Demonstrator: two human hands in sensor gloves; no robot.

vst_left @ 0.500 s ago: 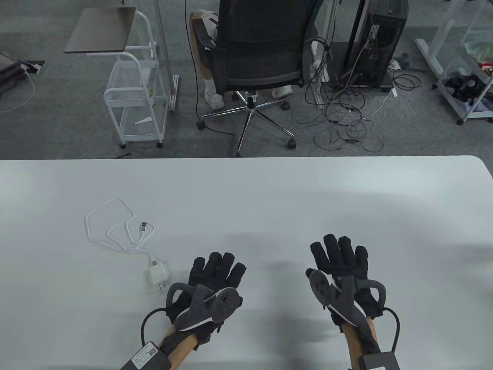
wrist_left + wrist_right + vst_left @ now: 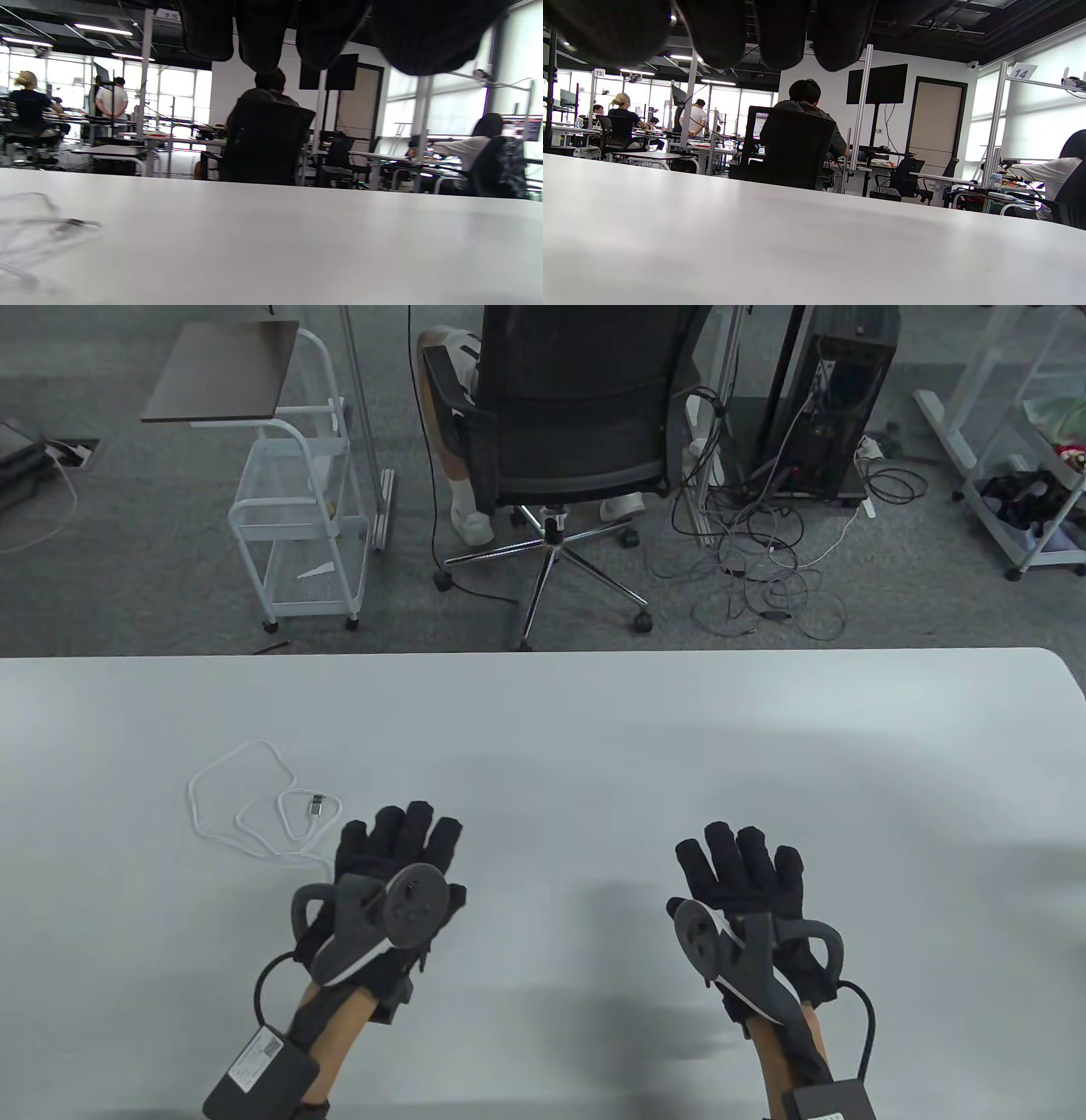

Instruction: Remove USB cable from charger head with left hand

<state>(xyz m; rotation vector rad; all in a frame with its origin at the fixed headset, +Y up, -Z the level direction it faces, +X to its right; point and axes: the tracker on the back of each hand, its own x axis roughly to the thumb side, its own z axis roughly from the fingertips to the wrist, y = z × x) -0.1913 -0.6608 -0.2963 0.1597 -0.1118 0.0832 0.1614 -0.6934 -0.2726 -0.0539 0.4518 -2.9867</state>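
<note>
Left hand (image 2: 386,869) fingers together, flat over hidden charger; we judge cable (image 2: 246,806) light, limp: pinch plug. Right hand (image 2: 747,882) flat, fingers together.

One table (image 2: 679,729) carries the things. On it lies one white USB cable (image 2: 246,793), looped several times, with one free metal plug (image 2: 316,804) showing at its end. Two gloved hands are over the table: one left hand (image 2: 390,865) and one right hand (image 2: 747,882), each with one tracker strapped to its back, two trackers in all. Beyond the table stand one black office chair (image 2: 560,415), one white cart (image 2: 297,517) and one computer tower (image 2: 836,398).
</note>
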